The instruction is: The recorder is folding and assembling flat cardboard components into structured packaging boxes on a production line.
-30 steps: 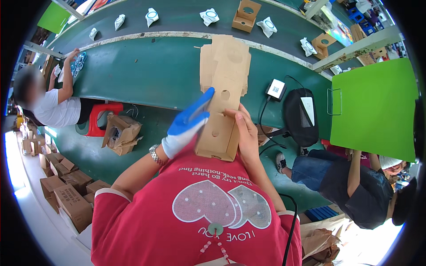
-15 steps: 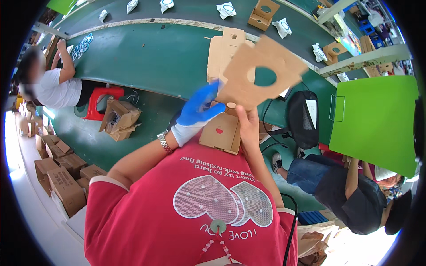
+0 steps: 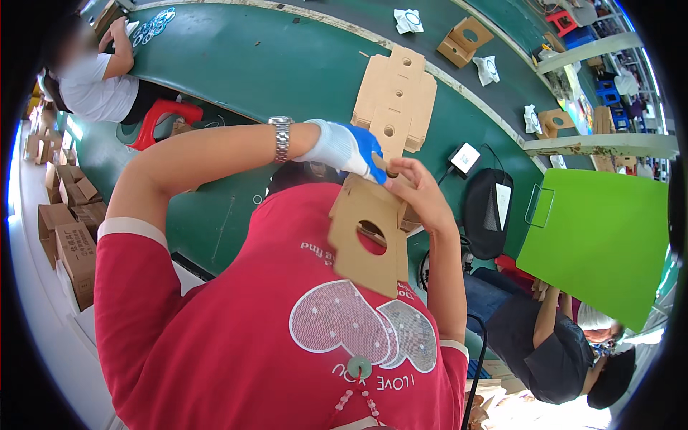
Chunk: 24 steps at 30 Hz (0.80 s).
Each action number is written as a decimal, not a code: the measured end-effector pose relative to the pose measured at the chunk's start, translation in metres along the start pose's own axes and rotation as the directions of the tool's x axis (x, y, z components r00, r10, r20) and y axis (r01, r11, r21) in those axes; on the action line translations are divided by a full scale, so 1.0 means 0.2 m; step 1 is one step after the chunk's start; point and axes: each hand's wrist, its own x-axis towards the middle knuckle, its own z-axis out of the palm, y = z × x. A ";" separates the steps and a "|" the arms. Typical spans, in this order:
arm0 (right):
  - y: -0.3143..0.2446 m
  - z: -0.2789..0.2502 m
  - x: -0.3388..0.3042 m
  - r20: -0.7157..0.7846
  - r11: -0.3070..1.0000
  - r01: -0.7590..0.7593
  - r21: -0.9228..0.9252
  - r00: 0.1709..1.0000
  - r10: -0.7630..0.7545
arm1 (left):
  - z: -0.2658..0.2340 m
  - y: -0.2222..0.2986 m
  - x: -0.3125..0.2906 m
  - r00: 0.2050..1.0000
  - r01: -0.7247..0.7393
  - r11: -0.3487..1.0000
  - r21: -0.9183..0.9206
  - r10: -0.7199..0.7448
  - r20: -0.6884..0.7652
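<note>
A brown cardboard piece (image 3: 351, 265) with a large round hole hangs in front of my red shirt, folded near its upper end. My left hand (image 3: 345, 152), in a blue and white glove, is closed on the top of the piece, its fingertips bent over the edge. Bare, my right hand (image 3: 426, 197) pinches the same top end, thumb and fingers close to the gloved fingertips. My left forearm, with a metal watch (image 3: 281, 140), is raised across the table edge. Beyond the hands, flat die-cut cardboard blanks (image 3: 398, 93) lie stacked on the green table.
White packets (image 3: 408, 21) and an open cardboard stand (image 3: 464, 43) sit on the belt beyond the table (image 3: 236, 61). A white block (image 3: 464, 158), a black bag (image 3: 487, 215) and a green board (image 3: 602, 240) are at right. People work at both sides; a red stool (image 3: 168, 118) is left.
The holed cardboard has swung down from above the table to hang against my shirt. My left forearm has risen, and both hands now meet at its top end. The view has shifted.
</note>
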 end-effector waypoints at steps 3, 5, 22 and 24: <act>-0.05 0.00 0.03 0.043 1.000 -0.013 0.005 0.999 0.012 | 0.05 -0.13 0.16 0.984 -0.096 0.986 0.139 0.115 -0.138; -0.04 -0.05 0.07 0.052 0.997 -0.024 -0.069 0.998 0.027 | 0.04 -0.21 0.22 0.969 -0.168 0.980 0.110 0.185 -0.165; 0.41 0.00 0.52 -0.688 0.802 -0.116 -0.585 0.594 -0.416 | 0.15 -0.30 0.64 0.386 -0.558 0.797 0.230 0.495 -0.779; 0.41 -0.02 0.52 -0.665 0.794 -0.143 -0.591 0.644 -0.378 | 0.12 -0.18 0.70 0.483 -0.471 0.801 0.370 0.585 -0.652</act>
